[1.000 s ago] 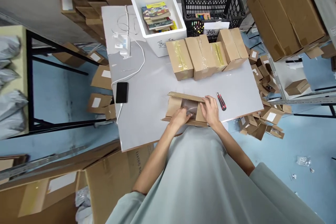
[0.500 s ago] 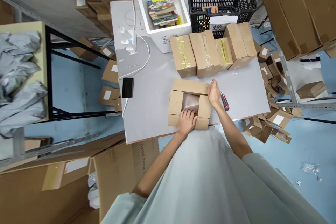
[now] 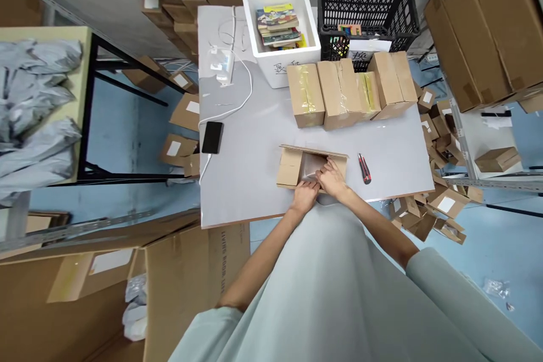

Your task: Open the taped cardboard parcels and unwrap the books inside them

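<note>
In front of me on the grey table lies a small cardboard box (image 3: 289,167), its top partly uncovered, with the far flap standing up. Something wrapped in clear plastic (image 3: 311,164) shows inside the opening. My left hand (image 3: 306,195) has its fingers curled over the near edge of the box. Beside it, my right hand (image 3: 332,179) reaches across the opening from the right, fingers bent down into it; what those fingertips hold is hidden. A red and black utility knife (image 3: 363,168) rests to the right of the box.
Several taped cartons (image 3: 306,96) line the table behind the box. Further back stand a white foam bin (image 3: 278,70) with books and a black crate (image 3: 365,8). A phone (image 3: 212,137) on a cable lies left. A large carton (image 3: 186,288) stands at the near left.
My right hand has left the box's far right corner and come in beside the left hand at the opening. The far flap has gone from lying flat to standing up.
</note>
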Tool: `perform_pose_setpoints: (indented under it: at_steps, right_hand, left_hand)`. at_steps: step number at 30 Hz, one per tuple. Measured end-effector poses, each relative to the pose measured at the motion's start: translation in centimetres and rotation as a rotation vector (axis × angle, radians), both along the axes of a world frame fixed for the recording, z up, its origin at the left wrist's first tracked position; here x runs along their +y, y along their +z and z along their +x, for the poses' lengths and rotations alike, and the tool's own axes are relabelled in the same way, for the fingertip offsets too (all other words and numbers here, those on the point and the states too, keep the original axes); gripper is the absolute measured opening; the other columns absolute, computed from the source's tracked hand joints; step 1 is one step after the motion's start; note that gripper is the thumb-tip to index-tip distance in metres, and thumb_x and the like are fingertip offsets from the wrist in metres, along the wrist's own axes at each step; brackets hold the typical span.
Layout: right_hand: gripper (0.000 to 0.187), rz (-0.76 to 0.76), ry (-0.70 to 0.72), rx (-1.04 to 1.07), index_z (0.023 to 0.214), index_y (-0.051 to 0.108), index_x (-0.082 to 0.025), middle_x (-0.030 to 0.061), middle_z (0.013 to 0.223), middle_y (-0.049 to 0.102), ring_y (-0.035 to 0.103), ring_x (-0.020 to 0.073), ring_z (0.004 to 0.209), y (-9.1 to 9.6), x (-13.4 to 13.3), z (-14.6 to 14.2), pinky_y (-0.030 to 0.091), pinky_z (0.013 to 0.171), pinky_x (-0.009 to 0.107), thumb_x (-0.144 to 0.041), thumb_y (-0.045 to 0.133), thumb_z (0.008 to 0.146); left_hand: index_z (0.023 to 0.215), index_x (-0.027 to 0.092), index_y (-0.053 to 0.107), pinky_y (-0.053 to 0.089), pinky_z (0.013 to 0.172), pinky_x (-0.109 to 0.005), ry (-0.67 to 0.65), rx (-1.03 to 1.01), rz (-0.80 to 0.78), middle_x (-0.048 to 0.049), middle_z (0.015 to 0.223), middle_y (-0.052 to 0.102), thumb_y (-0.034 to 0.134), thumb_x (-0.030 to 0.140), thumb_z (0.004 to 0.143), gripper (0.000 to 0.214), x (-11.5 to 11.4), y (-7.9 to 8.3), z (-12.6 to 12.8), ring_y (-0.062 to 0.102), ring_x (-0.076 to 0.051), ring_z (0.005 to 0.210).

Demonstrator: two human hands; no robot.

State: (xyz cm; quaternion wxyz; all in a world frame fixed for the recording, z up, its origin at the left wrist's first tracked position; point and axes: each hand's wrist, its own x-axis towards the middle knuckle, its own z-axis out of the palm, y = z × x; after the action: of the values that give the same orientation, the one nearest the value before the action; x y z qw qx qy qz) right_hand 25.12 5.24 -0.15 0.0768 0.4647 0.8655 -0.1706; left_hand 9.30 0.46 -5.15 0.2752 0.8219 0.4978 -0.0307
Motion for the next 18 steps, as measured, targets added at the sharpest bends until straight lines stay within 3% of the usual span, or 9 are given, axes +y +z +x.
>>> perform_pose_setpoints:
  at_steps: [4, 8, 10, 12, 18]
  right_hand:
    - [0.036, 0.097, -0.088, -0.014, 0.125, 0.079, -0.013, 0.0156, 0.109, 0.08, 0.067, 0.0317, 0.119, 3.1, -0.8, 2.4, 0.026, 0.137, 0.053, -0.02, 0.046, 0.112]
    - [0.039, 0.107, -0.329, -0.029, 0.137, 0.073, -0.011, 0.0192, 0.123, 0.076, 0.067, 0.0329, 0.123, 5.0, -2.6, 5.9, 0.028, 0.135, 0.055, -0.026, 0.046, 0.114]
    - [0.04, 0.043, -0.429, -0.018, 0.142, 0.069, -0.009, 0.0226, 0.134, 0.073, 0.065, 0.0349, 0.131, 4.6, -3.5, 7.1, 0.033, 0.133, 0.055, -0.029, 0.05, 0.113]
    - [0.046, -0.03, -0.507, 0.018, 0.15, 0.063, -0.008, 0.0261, 0.149, 0.066, 0.06, 0.0369, 0.143, 3.5, -4.4, 7.5, 0.039, 0.129, 0.053, -0.031, 0.053, 0.112]
    - [0.095, -0.282, -0.683, 0.111, 0.176, 0.028, -0.01, 0.0278, 0.184, 0.022, 0.03, 0.0386, 0.17, -0.1, -5.9, 5.5, 0.04, 0.132, 0.05, -0.046, 0.074, 0.101]
  left_hand:
    - [0.121, 0.013, 0.079, 0.049, 0.114, -0.054, 0.016, 0.006, 0.009, -0.0216, 0.116, 0.079, 0.062, 0.016, 0.101, 0.026, -0.4, 0.7, 1.0, 0.073, -0.036, 0.117]
    - [0.144, 0.013, 0.068, 0.03, 0.131, -0.069, 0.041, 0.024, 0.046, -0.0273, 0.15, 0.065, 0.082, 0.03, 0.094, 0.055, -1.9, 2.6, -0.3, 0.05, -0.046, 0.153]
    - [0.148, 0.015, 0.065, 0.027, 0.132, -0.073, 0.09, -0.01, 0.079, -0.0273, 0.161, 0.056, 0.082, 0.037, 0.095, 0.06, -2.3, 3.5, -1.9, 0.039, -0.049, 0.161]
    - [0.148, 0.017, 0.063, 0.03, 0.132, -0.071, 0.181, -0.079, 0.117, -0.0261, 0.165, 0.052, 0.078, 0.044, 0.098, 0.059, -2.2, 4.0, -4.1, 0.035, -0.048, 0.164]
    - [0.148, 0.014, 0.059, 0.046, 0.125, -0.056, 0.482, -0.188, 0.142, -0.0242, 0.15, 0.06, 0.075, 0.046, 0.099, 0.061, 1.3, 3.7, -9.2, 0.057, -0.042, 0.145]
